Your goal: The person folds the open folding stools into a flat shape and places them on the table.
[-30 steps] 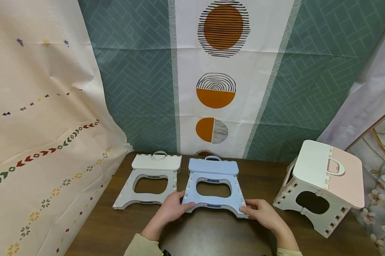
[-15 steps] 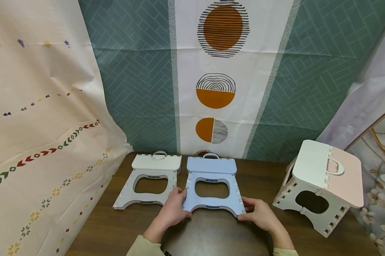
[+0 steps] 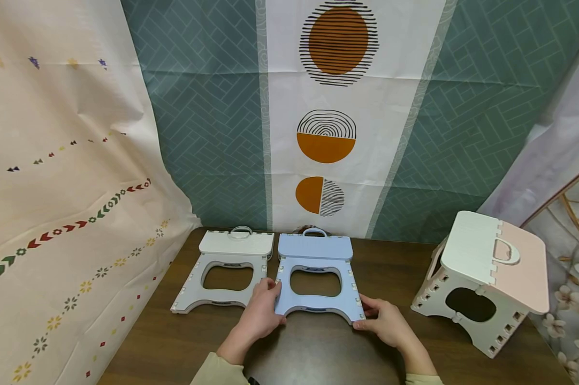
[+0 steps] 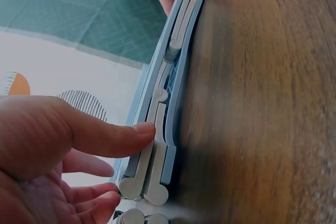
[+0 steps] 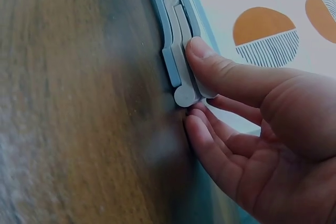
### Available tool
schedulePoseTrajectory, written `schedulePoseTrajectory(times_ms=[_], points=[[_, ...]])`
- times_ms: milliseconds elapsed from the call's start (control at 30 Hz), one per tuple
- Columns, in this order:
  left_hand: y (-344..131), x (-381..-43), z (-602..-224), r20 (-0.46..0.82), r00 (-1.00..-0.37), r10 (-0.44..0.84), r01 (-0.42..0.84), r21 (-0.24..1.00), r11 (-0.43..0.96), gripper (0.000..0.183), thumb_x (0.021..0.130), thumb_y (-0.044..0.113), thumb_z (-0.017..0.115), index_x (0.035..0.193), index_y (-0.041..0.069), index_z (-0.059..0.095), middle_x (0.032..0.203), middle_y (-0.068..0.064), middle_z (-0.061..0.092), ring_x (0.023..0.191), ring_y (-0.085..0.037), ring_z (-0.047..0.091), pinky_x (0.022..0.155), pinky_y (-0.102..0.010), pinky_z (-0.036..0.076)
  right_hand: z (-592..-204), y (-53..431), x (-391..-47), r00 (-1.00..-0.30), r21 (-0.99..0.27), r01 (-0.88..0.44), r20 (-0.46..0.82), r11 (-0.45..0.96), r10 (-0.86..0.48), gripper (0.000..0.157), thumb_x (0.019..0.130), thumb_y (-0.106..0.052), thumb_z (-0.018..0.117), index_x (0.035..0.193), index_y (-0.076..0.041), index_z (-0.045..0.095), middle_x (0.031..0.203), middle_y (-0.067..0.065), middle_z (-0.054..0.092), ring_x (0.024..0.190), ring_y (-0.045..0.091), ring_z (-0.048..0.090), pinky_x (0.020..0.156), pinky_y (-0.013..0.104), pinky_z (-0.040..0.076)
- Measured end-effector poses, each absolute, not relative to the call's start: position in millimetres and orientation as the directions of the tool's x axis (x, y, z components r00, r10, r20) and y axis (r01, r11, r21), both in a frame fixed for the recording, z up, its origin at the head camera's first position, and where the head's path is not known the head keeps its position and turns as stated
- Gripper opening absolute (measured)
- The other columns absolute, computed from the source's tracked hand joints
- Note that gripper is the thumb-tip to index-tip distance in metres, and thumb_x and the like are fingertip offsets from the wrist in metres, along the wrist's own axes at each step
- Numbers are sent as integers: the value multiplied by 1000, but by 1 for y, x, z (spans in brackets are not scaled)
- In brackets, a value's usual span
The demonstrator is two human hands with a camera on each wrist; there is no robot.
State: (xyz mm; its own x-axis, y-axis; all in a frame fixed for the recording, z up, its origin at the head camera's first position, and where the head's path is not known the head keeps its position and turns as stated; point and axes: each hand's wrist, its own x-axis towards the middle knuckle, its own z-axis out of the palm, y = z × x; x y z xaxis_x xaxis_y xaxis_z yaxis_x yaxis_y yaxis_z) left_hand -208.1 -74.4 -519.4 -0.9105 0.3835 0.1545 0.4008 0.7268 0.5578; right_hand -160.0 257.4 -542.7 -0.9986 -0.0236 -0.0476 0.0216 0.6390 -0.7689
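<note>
A folded blue step stool (image 3: 313,305) lies flat on the brown table, its handle toward the curtain. At its near left corner my left hand (image 3: 259,315) grips it, thumb on the front edge and fingers along the side. My right hand (image 3: 385,322) holds the near right corner the same way. Up close in the left wrist view, my left thumb (image 4: 121,137) presses the folded leg edges. In the right wrist view, my right thumb (image 5: 220,69) lies on the stool's edge (image 5: 181,51), with the other fingers bent round the corner.
A folded white step stool (image 3: 198,294) lies just left of the blue one. On the right stands an unfolded white and pink stool (image 3: 520,262). Behind the table (image 3: 318,358) hangs a patterned curtain (image 3: 212,133), with a cream cloth (image 3: 77,214) on the left.
The blue stool has slid left and slightly back, closer to the white folded one, and straightened a little. Both hands moved with it; my left thumb shifted from its top to its front edge.
</note>
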Motion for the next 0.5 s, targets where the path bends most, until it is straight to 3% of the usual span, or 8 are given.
schedulePoseTrajectory(times_ms=[300,500], points=[[-73,-212,-521,282,-892,354,453,531,716,74,63,7,90,132,0,62,131,-12,50,121,-31,41,96,-44,41,-545,250,-161,-999,-765,33,-41,643,2,76,71,-31,90,139,-16,60,104,1,68,88,12,62,75,32,49],[-72,-212,-520,280,-889,362,458,554,695,68,66,6,88,130,0,64,132,-12,51,124,-33,41,96,-46,42,-544,247,-160,-999,-757,40,-37,652,18,74,73,-30,89,139,-16,60,102,0,66,85,11,60,74,32,48]])
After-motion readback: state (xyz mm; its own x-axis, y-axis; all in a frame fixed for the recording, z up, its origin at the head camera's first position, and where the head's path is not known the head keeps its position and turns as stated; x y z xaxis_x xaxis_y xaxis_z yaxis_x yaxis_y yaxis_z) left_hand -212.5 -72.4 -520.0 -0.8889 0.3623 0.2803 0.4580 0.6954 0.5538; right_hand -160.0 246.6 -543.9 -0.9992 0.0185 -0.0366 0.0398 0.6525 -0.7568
